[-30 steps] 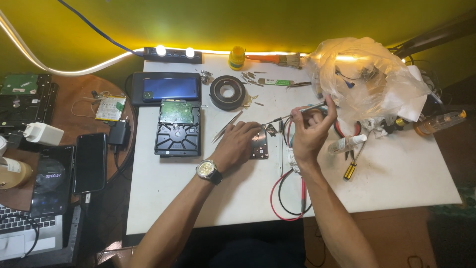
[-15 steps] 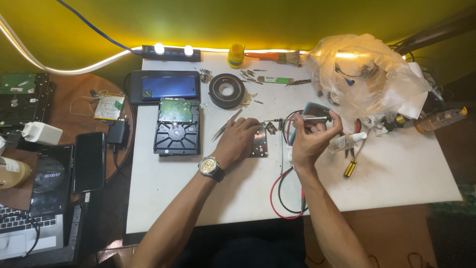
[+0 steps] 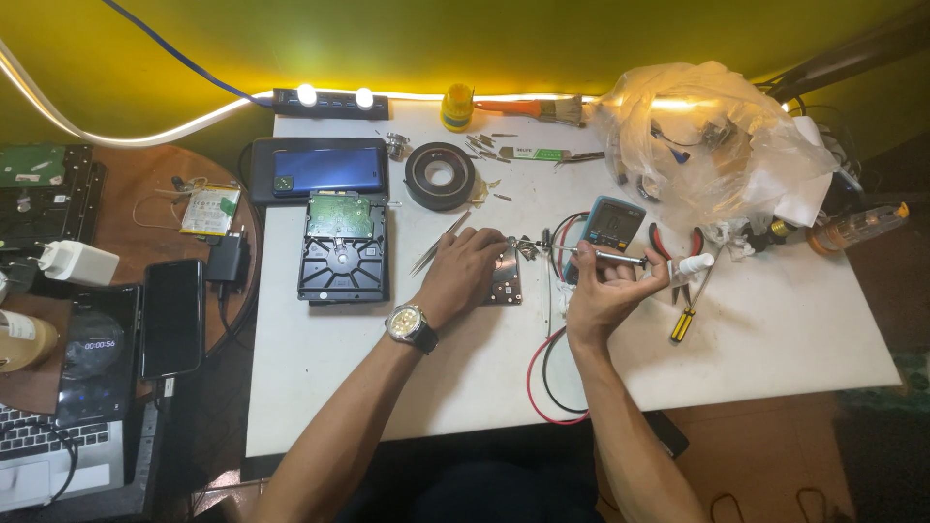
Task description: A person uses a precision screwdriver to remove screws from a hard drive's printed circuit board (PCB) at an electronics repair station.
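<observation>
My left hand (image 3: 463, 274), a watch on its wrist, lies flat on a small metal plate (image 3: 506, 278) in the middle of the white table (image 3: 736, 349). Thin tweezers (image 3: 438, 243) lie just above its fingers. My right hand (image 3: 608, 287) grips a slim metal screwdriver (image 3: 591, 254) that lies level, its tip pointing left towards the plate. Right behind that hand rests a grey multimeter (image 3: 614, 223) with red and black leads (image 3: 544, 373) looping to the table's front edge. A black hard drive (image 3: 344, 248), circuit board up, sits left of my left hand.
A dark tablet (image 3: 322, 169), tape roll (image 3: 439, 175), yellow bottle (image 3: 456, 105) and brush (image 3: 542, 108) line the back. A clear plastic bag (image 3: 705, 136) fills the back right, with red pliers (image 3: 675, 254) and a yellow screwdriver (image 3: 688, 315) nearby. A phone (image 3: 172, 316) and laptop (image 3: 58, 455) lie left.
My right hand has lowered and turned the screwdriver level, uncovering the multimeter behind it. My left hand has stayed on the metal plate.
</observation>
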